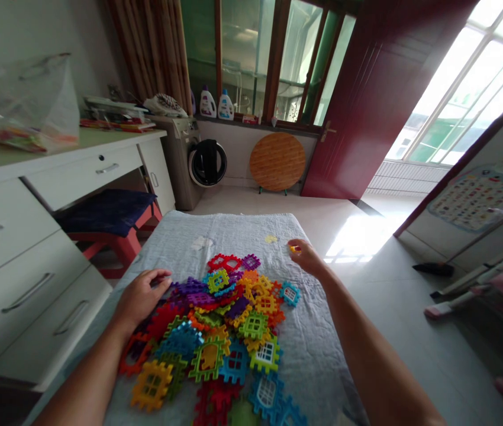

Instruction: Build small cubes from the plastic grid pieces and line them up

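Note:
A heap of colourful plastic interlocking pieces (pixel 229 319) covers the middle of a cloth-covered table (pixel 313 319). At the heap's left edge, beside the purple pieces (pixel 189 290), my left hand (pixel 142 296) has its fingers curved and apart, holding nothing that shows. Out to the right, over the table's far right edge, my right hand (pixel 305 255) pinches a small yellow-orange piece, mostly hidden by the fingers. Red pieces (pixel 223 262) and a purple one (pixel 251 261) lie at the heap's far side; a blue piece (pixel 290 293) is at its right.
White drawers (pixel 25 278) and a stool with a dark cushion (pixel 109 213) stand at the left. Farther back are a washing machine (pixel 180 160), a round wooden board (pixel 277 161) and a red door (pixel 367 100). A pink-and-white chair frame (pixel 477 290) is at the right.

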Action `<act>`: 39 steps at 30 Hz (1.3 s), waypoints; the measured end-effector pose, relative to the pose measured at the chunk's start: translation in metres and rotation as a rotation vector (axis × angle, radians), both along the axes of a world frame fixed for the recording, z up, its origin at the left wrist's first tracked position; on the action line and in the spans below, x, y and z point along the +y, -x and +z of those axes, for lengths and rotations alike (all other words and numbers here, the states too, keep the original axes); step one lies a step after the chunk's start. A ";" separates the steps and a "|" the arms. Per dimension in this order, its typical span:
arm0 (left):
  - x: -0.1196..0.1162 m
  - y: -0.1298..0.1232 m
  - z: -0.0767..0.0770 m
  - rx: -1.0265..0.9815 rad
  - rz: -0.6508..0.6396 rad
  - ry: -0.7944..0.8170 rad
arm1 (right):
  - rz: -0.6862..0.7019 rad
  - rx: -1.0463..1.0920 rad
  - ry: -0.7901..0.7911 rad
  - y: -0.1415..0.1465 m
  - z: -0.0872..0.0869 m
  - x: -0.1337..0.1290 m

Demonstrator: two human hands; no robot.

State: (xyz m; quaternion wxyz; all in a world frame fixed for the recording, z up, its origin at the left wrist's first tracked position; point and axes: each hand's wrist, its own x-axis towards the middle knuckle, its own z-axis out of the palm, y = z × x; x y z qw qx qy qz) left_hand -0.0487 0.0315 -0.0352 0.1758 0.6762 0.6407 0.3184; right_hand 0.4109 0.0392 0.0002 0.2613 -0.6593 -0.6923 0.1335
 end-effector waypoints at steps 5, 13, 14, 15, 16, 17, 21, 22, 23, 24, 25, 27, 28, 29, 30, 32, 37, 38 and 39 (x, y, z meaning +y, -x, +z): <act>-0.002 -0.003 0.004 0.004 0.009 -0.010 | 0.409 -0.106 0.041 0.077 0.008 -0.015; -0.004 -0.005 0.007 -0.011 0.006 -0.034 | 0.413 -0.306 0.127 0.111 0.005 0.004; -0.004 -0.004 0.007 -0.013 0.006 -0.037 | 0.424 -0.314 0.125 0.110 0.008 0.004; -0.003 -0.004 0.007 -0.015 0.008 -0.037 | 0.433 -0.316 0.124 0.108 0.011 0.003; -0.003 -0.004 0.007 -0.016 0.009 -0.036 | 0.442 -0.308 0.126 0.106 0.014 0.001; -0.003 -0.004 0.007 -0.015 0.011 -0.033 | 0.443 -0.288 0.132 0.103 0.018 -0.003; -0.003 -0.006 0.009 -0.001 0.017 -0.025 | 0.363 -0.167 0.181 0.089 0.028 -0.020; -0.004 -0.006 0.009 0.001 0.015 -0.024 | 0.340 -0.147 0.182 0.086 0.027 -0.024; -0.004 -0.007 0.010 0.001 0.013 -0.023 | 0.325 -0.129 0.174 0.084 0.026 -0.028; -0.004 -0.007 0.010 -0.001 0.010 -0.021 | 0.321 -0.106 0.154 0.083 0.024 -0.031; -0.005 -0.007 0.010 -0.003 0.009 -0.019 | 0.320 -0.074 0.122 0.082 0.021 -0.033; -0.005 -0.007 0.010 -0.004 0.010 -0.014 | 0.312 0.004 0.029 0.083 0.017 -0.037; -0.006 -0.007 0.010 -0.002 0.011 -0.014 | 0.304 0.040 -0.021 0.085 0.016 -0.039; -0.006 -0.007 0.010 0.001 0.012 -0.017 | 0.303 0.069 -0.061 0.086 0.016 -0.040; -0.006 -0.006 0.010 0.004 0.012 -0.020 | 0.324 0.086 -0.079 0.088 0.018 -0.042; -0.005 -0.006 0.010 0.006 0.009 -0.030 | 0.436 0.104 -0.032 0.091 0.025 -0.047; -0.005 -0.006 0.008 0.004 0.011 -0.044 | 0.511 0.164 0.105 0.096 0.042 -0.055; -0.005 -0.006 0.008 0.002 0.010 -0.042 | 0.433 0.160 0.090 0.099 0.043 -0.053; -0.005 -0.006 0.008 0.001 0.010 -0.039 | 0.365 0.148 0.069 0.102 0.043 -0.049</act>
